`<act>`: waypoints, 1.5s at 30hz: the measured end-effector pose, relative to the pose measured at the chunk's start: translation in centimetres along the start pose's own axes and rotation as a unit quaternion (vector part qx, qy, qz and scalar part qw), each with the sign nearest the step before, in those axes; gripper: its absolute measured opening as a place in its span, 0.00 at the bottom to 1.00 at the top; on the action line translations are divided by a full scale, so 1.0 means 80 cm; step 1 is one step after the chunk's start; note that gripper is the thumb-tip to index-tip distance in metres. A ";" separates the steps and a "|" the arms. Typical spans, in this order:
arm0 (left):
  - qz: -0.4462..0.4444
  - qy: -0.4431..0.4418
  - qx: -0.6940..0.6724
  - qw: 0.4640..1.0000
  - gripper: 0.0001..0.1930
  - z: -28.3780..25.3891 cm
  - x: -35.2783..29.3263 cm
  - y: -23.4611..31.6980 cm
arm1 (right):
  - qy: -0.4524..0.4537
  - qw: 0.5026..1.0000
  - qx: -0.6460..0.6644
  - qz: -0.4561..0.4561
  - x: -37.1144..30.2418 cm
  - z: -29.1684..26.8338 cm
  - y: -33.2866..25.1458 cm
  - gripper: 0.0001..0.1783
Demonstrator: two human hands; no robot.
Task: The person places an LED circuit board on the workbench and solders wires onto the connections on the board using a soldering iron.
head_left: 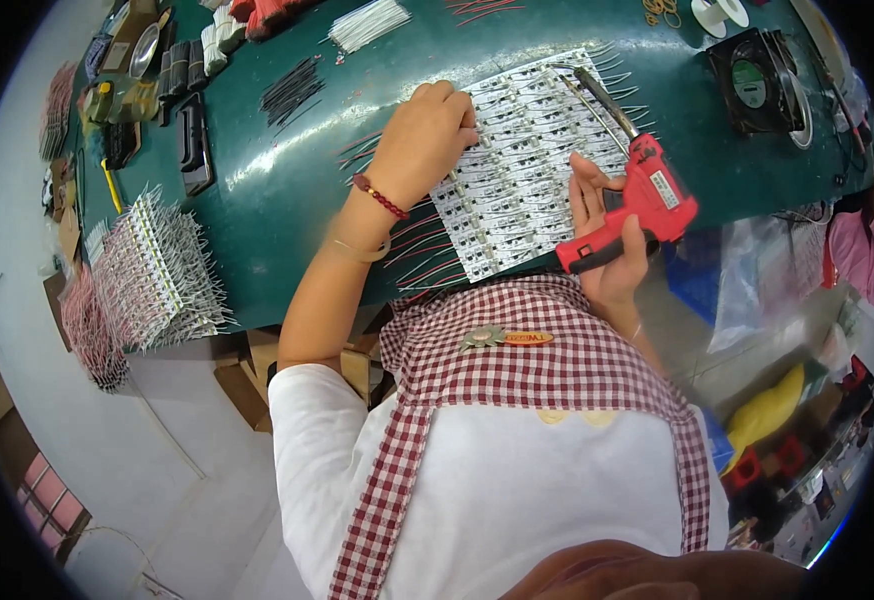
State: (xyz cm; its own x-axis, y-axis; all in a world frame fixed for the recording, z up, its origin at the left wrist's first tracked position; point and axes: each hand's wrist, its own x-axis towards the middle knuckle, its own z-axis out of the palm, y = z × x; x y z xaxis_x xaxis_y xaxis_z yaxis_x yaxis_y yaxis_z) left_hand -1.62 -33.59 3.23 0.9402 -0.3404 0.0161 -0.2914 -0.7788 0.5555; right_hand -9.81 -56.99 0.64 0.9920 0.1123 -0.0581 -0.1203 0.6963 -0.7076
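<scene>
Fingers (579,205) of the right hand (619,278) wrapped around the grip of a red soldering gun (657,195), with a slanting metal rod above the right side of a white board panel (522,190). Fingers of the left hand (422,140) curled against the panel's upper left edge; impossible to tell whether pinching anything. Panel flat on a glossy green counter (242,240), with loose wires out past both sides. Farther back, bundles of black wires (292,92) and white wires (369,25), a white spool (719,15) and, near it, a black fan (752,82). At the left end, a stack of wired boards (157,265). Lower, cardboard boxes (242,395) and pale floor (197,500). Off to the right, a blue container (692,275) and a yellow bundle (767,415).
</scene>
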 end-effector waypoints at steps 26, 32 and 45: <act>0.023 -0.015 0.003 1.000 0.06 0.002 -0.025 0.006 | 0.014 1.000 0.013 -0.003 -0.003 0.002 0.002 0.23; 0.010 0.000 -0.011 1.000 0.05 0.000 -0.034 0.011 | 0.011 1.000 0.005 -0.005 -0.002 0.003 0.002 0.23; 0.032 -0.025 -0.003 0.999 0.03 -0.004 -0.031 0.002 | 0.012 1.000 0.008 -0.005 -0.001 0.003 0.002 0.25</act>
State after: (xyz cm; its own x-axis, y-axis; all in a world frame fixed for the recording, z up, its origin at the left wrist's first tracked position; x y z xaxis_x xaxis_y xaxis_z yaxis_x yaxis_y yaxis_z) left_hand -3.93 -32.69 3.52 0.9096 -0.4153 0.0095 -0.3492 -0.7520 0.5591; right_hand -9.88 -56.72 0.70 0.9938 0.0881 -0.0675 -0.1101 0.7090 -0.6965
